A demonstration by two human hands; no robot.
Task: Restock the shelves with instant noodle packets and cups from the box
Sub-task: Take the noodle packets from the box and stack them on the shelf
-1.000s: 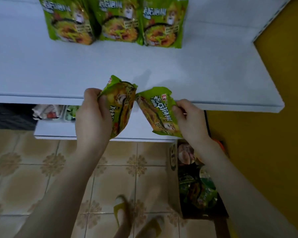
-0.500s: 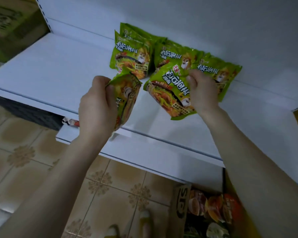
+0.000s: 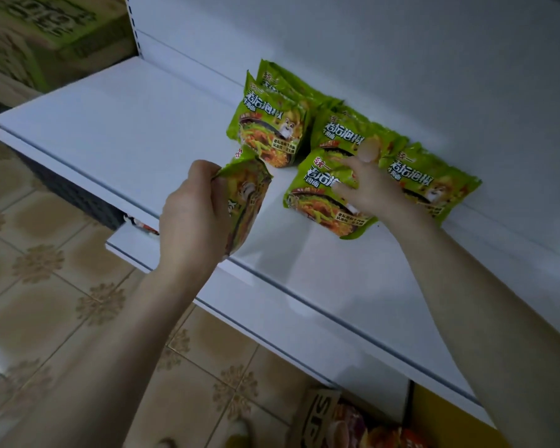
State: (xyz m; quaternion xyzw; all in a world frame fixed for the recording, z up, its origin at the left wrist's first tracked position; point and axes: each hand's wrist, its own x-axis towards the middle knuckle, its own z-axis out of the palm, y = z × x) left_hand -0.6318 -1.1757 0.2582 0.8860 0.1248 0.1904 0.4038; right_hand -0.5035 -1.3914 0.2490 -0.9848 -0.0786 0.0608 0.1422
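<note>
Head camera: the left hand (image 3: 191,215) grips a green plastic noodle packet (image 3: 248,195) edge-on, fingers (image 3: 204,168) curled round its crumpled top, over the front half of the white metal shelf (image 3: 126,130). The right hand (image 3: 369,185) rests on a second green noodle packet (image 3: 317,202), which lies tilted on the shelf, fingers spread across its printed face. Just behind it, more green packets (image 3: 272,130) lean in a row against the shelf's white back panel. Below, an open brown cardboard box (image 3: 317,418) holding noodle cups (image 3: 385,438) stands on the beige patterned tile floor (image 3: 62,286), partly under the shelf edge.
</note>
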